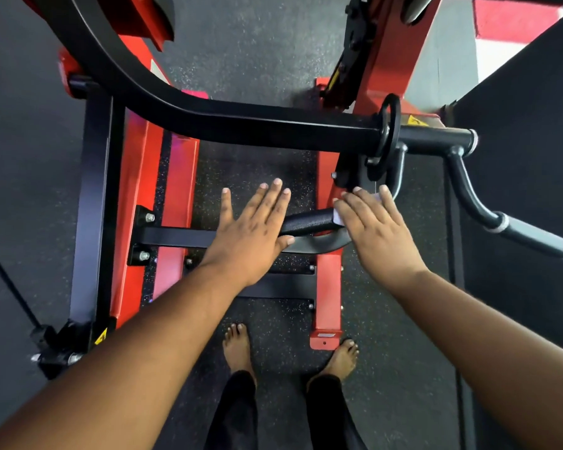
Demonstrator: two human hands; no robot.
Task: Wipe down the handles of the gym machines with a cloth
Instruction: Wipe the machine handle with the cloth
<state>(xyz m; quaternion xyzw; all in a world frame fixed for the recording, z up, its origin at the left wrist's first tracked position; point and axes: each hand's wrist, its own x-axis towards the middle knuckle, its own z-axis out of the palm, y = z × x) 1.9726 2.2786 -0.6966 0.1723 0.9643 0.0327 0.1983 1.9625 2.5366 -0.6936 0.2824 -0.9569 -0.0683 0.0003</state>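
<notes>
A black textured handle (pixel 309 223) of the red and black gym machine runs between my two hands. My left hand (pixel 254 232) lies flat over the handle's left end, fingers straight and spread. My right hand (pixel 374 225) lies flat over the right end, fingers straight, pressing a white cloth (pixel 338 218) onto the handle; only small bits of the cloth show under the hand. A second handle (pixel 514 230) with a grey grip sticks out at the right.
The machine's thick black curved arm (pixel 208 112) crosses above the hands. Red frame rails (pixel 134 196) stand left and right (pixel 329 287) on the dark speckled floor. My bare feet (pixel 238 349) stand below. A dark wall (pixel 533 92) closes the right side.
</notes>
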